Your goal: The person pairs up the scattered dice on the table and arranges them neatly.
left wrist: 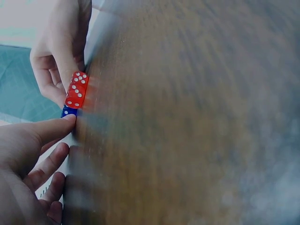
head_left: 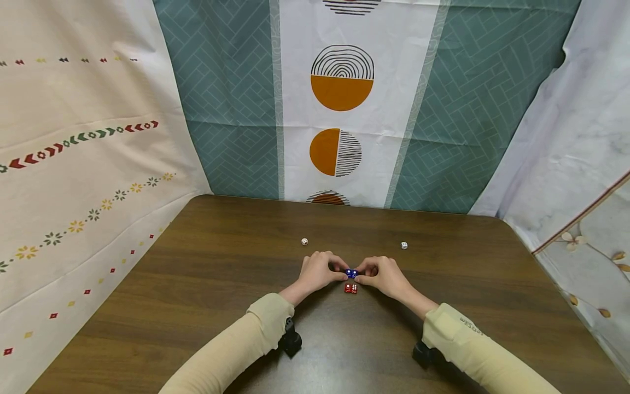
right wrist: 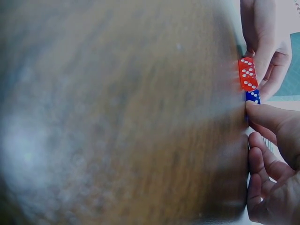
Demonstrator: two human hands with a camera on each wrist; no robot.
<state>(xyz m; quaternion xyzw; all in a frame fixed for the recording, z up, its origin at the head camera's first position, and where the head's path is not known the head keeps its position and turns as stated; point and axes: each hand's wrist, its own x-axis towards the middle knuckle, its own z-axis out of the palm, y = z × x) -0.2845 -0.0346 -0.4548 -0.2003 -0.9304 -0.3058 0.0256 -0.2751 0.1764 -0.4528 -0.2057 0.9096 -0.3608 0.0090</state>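
Observation:
In the head view, my left hand (head_left: 316, 271) and right hand (head_left: 386, 275) face each other over two blue dice (head_left: 351, 273) side by side. Thumb and index finger of the left hand pinch the left blue die; the right hand's thumb and index finger pinch the right one. Just on the near side, two red dice (head_left: 351, 288) lie side by side, apparently touching. From the left wrist, the red dice (left wrist: 77, 90) partly cover the blue dice (left wrist: 69, 112). The right wrist view shows a blue die (right wrist: 253, 96) at the right thumb tip, beside the red dice (right wrist: 248, 74).
One white die (head_left: 304, 241) lies beyond the left hand, and another white die (head_left: 404, 245) lies beyond the right hand. All the dice are on a brown wooden table (head_left: 221, 262). Patterned cloths (head_left: 231, 109) hang behind the table and at both sides.

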